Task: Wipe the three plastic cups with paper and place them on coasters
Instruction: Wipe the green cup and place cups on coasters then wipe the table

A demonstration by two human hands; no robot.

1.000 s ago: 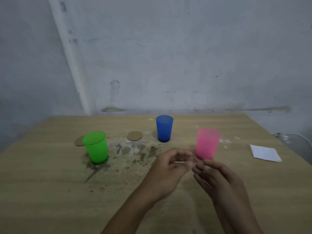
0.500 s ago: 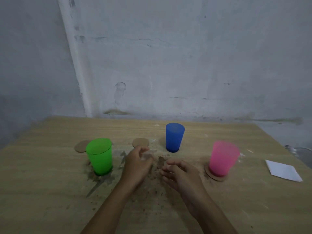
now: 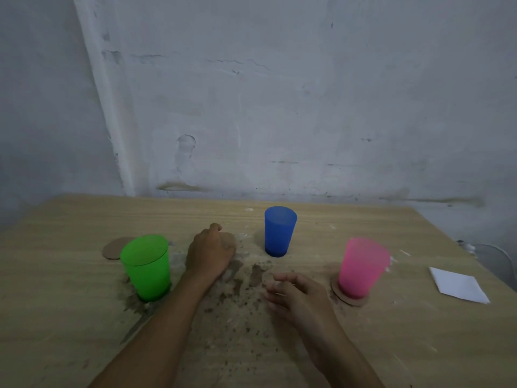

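While the pink cup [image 3: 363,268] stands on a coaster [image 3: 347,298], green cup [image 3: 147,266] and blue cup [image 3: 279,231] sit on bare table [image 3: 56,317]. Left hand [image 3: 209,254] curls downward, grip hidden; right hand [image 3: 298,296] hovers loosely curled, holding nothing.

Three cups: green cup [image 3: 146,266], blue cup [image 3: 279,230], pink cup [image 3: 362,266]; two coasters [image 3: 113,248] [image 3: 351,299]; one paper [image 3: 458,285]

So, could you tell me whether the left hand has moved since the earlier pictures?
Yes. The left hand has reached forward and leftward, away from the pink cup, into the gap between the green cup and the blue cup.
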